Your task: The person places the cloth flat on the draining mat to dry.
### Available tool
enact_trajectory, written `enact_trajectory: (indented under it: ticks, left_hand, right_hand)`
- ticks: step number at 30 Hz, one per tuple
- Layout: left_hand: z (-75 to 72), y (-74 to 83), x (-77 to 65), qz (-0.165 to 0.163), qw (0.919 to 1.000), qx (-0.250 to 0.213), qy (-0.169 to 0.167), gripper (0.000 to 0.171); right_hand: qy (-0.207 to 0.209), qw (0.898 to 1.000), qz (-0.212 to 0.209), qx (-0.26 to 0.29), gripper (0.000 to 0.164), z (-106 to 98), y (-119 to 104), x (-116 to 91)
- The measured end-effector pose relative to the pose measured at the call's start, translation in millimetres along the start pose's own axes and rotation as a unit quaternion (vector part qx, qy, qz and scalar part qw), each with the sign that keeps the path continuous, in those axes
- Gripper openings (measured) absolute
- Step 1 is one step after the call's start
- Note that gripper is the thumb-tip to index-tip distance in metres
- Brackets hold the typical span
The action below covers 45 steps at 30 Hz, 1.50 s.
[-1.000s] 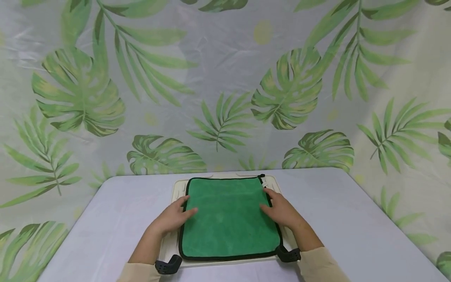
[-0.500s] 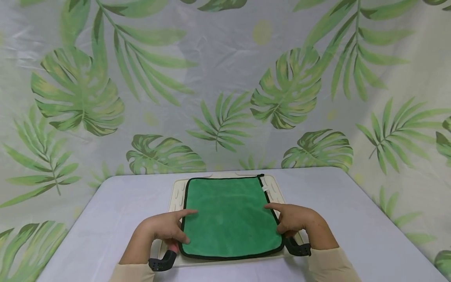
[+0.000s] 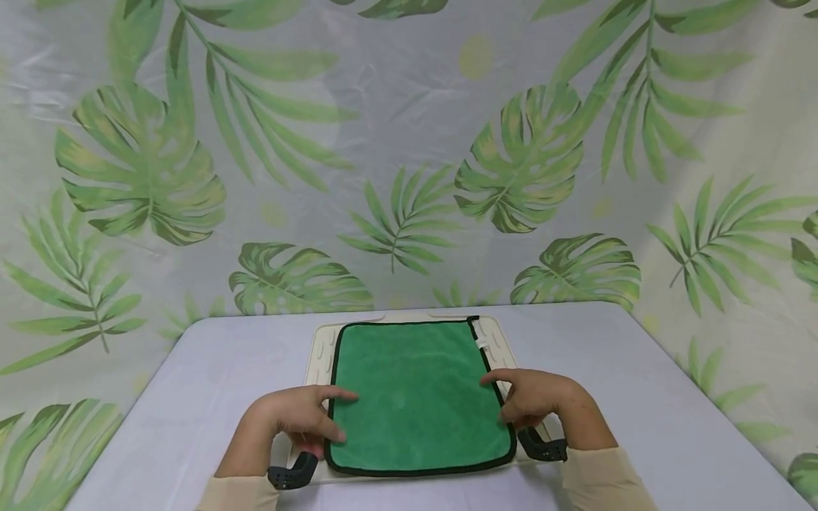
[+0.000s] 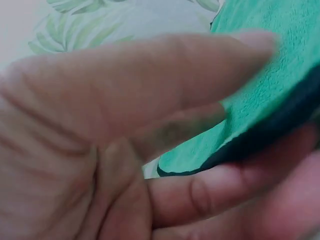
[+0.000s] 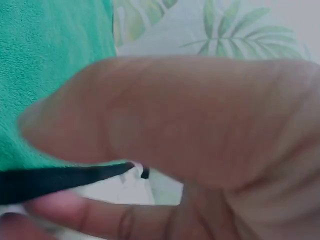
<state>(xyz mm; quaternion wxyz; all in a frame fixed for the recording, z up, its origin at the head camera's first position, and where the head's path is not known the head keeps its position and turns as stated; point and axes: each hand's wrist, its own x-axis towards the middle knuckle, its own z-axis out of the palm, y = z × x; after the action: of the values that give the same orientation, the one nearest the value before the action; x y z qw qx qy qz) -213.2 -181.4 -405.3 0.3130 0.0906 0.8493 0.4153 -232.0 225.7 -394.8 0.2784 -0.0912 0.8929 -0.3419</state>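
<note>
A green towel point(image 3: 409, 397) with a black border lies spread over a cream-coloured board point(image 3: 312, 369) on the table. My left hand point(image 3: 300, 414) holds the towel's left edge near the front corner. In the left wrist view the thumb point(image 4: 165, 75) is over the towel, while other fingers point(image 4: 210, 192) pass beneath its black border. On the opposite edge, my right hand point(image 3: 537, 397) grips near the front right corner. The right wrist view has the thumb point(image 5: 125, 110) on top and fingers point(image 5: 105, 215) below the border. Parts of both hands are hidden under the towel's edges.
A white-covered table point(image 3: 594, 355) extends on both sides of the board. Behind it hangs a leaf-printed curtain point(image 3: 409, 142). A small white tag point(image 3: 481, 343) is sewn to the towel's right edge. Dark camera mounts point(image 3: 294, 472) sit at the wrists.
Both hands have drawn back along the towel's sides toward its front corners, and their fingers have gone under the edges. Over the last half second they have barely moved.
</note>
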Motion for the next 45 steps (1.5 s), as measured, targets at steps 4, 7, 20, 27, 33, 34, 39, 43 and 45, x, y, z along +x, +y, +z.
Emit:
enact_trajectory:
  ticks: [4,7,20,27,33,34,39,43,45]
  left_hand:
    - [-1.2,-3.2,6.9,0.057,0.9961,0.014,0.066,0.064]
    - [0.3,-6.5,16.5,0.085,0.9866,0.000,0.140,0.064]
    - [-3.0,-12.1,58.6,0.095,0.9677,-0.018,0.233,0.076]
    - [-8.1,-4.3,68.4,0.086,0.9660,-0.030,0.242,0.074]
    - [-11.7,-7.1,65.0,0.080,0.9671,-0.033,0.239,0.075]
    - [-12.4,-7.2,65.4,0.079,0.9679,-0.033,0.236,0.076]
    - [-14.4,-8.1,66.5,0.090,0.9676,-0.018,0.235,0.081]
    - [-11.8,-8.9,59.8,0.110,0.9612,0.037,0.250,0.082]
    - [-7.8,-9.0,52.9,0.108,0.9605,0.044,0.252,0.083]
  right_hand:
    - [0.051,0.997,-0.057,0.015,0.059,1.1,3.2,12.3]
    - [0.109,0.989,-0.095,0.039,0.054,4.7,7.0,25.8]
    - [0.177,0.978,-0.109,0.031,0.056,3.3,4.2,72.1]
    - [0.204,0.975,-0.083,0.013,0.056,-2.3,-0.1,88.2]
    - [0.226,0.969,-0.095,-0.016,0.056,-3.9,-4.1,92.1]
    - [0.225,0.970,-0.094,-0.018,0.056,-3.9,-4.7,92.4]
    - [0.224,0.970,-0.095,-0.026,0.059,-3.0,-4.4,93.7]
    - [0.218,0.963,-0.113,-0.109,0.060,2.0,-4.3,85.6]
    - [0.214,0.960,-0.114,-0.139,0.061,7.8,-5.6,75.4]
